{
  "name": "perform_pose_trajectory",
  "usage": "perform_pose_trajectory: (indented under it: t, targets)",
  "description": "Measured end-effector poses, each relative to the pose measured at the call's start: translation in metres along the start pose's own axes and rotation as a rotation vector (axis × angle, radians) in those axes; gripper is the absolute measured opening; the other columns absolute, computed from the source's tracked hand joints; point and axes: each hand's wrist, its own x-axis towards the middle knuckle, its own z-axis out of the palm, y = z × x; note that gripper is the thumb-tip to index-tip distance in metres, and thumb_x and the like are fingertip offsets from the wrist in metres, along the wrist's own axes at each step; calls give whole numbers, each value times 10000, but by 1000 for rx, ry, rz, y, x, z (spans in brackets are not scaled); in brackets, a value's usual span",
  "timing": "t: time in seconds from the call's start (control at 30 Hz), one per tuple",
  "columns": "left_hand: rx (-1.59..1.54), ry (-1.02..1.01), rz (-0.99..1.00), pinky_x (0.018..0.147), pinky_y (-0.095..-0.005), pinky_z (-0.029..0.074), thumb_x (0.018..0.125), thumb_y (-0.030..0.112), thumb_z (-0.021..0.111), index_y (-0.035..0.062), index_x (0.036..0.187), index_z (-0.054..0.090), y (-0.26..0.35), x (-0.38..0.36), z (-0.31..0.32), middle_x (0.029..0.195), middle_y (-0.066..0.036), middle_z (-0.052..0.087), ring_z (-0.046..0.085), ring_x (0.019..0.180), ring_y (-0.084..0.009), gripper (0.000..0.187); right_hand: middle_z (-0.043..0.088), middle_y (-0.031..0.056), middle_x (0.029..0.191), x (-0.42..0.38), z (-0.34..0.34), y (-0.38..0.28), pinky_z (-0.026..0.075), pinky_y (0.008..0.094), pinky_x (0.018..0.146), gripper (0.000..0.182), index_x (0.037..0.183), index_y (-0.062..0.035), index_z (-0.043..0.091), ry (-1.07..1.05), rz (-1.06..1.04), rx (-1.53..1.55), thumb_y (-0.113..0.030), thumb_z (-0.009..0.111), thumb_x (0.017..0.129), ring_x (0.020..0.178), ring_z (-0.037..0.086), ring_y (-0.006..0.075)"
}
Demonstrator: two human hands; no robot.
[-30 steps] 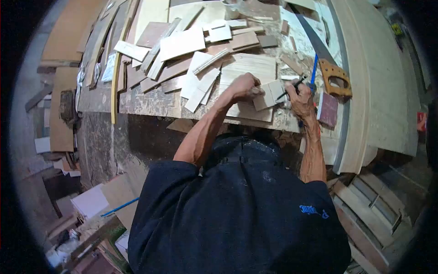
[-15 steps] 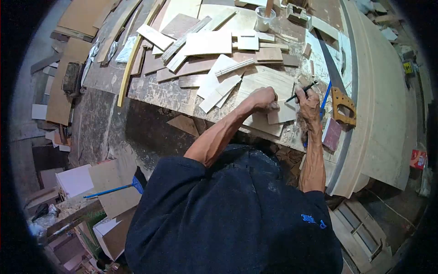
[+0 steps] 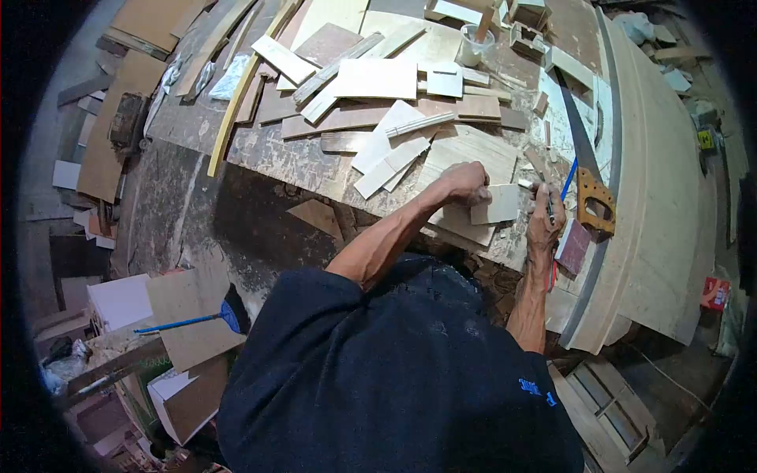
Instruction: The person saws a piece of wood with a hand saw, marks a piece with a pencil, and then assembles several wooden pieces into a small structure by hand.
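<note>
My left hand [image 3: 467,183] has its fingers curled at the upper left edge of a small square plywood piece [image 3: 497,205], which lies over a larger pale board [image 3: 460,218]. Right of that piece, my right hand [image 3: 544,219] is closed, with a short pale object [image 3: 526,184] at its fingertips. A slim dark thing lies partly hidden along those fingers. Close beyond the right hand, a handsaw [image 3: 593,202] with a wooden handle lies on the bench, beside a reddish-faced block [image 3: 573,246] and a blue strip [image 3: 568,179].
Several pale boards and strips [image 3: 377,78] are heaped across the workbench [image 3: 272,162]. A plastic cup [image 3: 475,47] holding a stick stands at the back. A long curved panel [image 3: 658,181] borders the right side. On the left, a blue-handled brush [image 3: 229,315] rests by boards.
The black pen that stuck out of my right hand no longer shows clearly. That hand has drawn slightly down, and a short pale object now shows at its fingertips. The view has shifted slightly.
</note>
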Motion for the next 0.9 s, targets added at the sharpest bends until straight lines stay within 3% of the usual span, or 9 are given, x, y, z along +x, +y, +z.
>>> perform_pose_trajectory:
  t: [0.13, 0.23, 0.27, 0.4, 0.5, 0.63, 0.8, 0.9]
  targets:
    - [26, -13, 12, 642, -445, 506, 771, 360, 691, 18, 879, 702, 0, -3, -1, 760, -204, 668, 662, 712, -369, 359, 687, 74, 855, -14, -1, 4, 467, 306, 654, 343, 980, -11, 665, 51, -15, -90, -325, 526, 980, 762, 612, 148]
    - [32, 1, 49, 670, -475, 536, 688, 282, 647, 29, 787, 694, 1, -2, -3, 776, -211, 667, 662, 746, -395, 276, 682, 60, 828, -21, 5, 28, 463, 282, 636, 351, 986, -24, 674, 91, 99, -25, -344, 530, 976, 735, 603, 133]
    - [37, 2, 44, 671, -476, 536, 689, 287, 653, 35, 795, 699, 0, -1, -3, 776, -209, 668, 663, 752, -393, 278, 670, 43, 815, -25, 7, 33, 459, 266, 612, 357, 1017, -42, 679, 131, 6, -36, -362, 526, 977, 689, 580, 110]
    - [41, -11, 4, 676, -445, 529, 739, 358, 699, 38, 899, 718, 1, -1, -2, 788, -192, 687, 674, 754, -369, 358, 651, 27, 793, -35, 6, 24, 451, 270, 592, 355, 1012, -45, 674, 105, 89, -32, -365, 524, 976, 633, 545, 89]
    - [33, -52, -28, 689, -428, 529, 767, 382, 713, 42, 960, 727, 5, -1, -4, 817, -186, 701, 686, 763, -347, 391, 668, 143, 853, -40, 4, 15, 480, 343, 741, 252, 992, 20, 627, 53, 157, 4, -207, 523, 959, 803, 626, 222]
    - [21, -36, -17, 709, -427, 530, 768, 383, 714, 42, 959, 729, 2, -1, -2, 820, -187, 703, 688, 774, -342, 391, 660, 126, 846, -48, 6, -1, 477, 345, 753, 252, 992, 9, 626, 121, 8, -46, -223, 532, 959, 810, 609, 200]
    - [-30, -34, -51, 705, -425, 533, 763, 387, 715, 42, 963, 727, 5, -7, -4, 827, -173, 708, 688, 769, -342, 399, 655, 93, 856, -55, 10, -4, 474, 327, 749, 240, 1015, -5, 638, 148, 34, -30, -217, 535, 965, 800, 596, 184]
    - [26, -6, 65, 689, -414, 536, 762, 411, 715, 45, 970, 726, -9, 4, 4, 824, -179, 706, 693, 753, -323, 421, 658, 104, 868, -59, 8, -8, 474, 328, 763, 222, 997, -15, 648, 135, 69, 1, -199, 528, 965, 819, 604, 193]
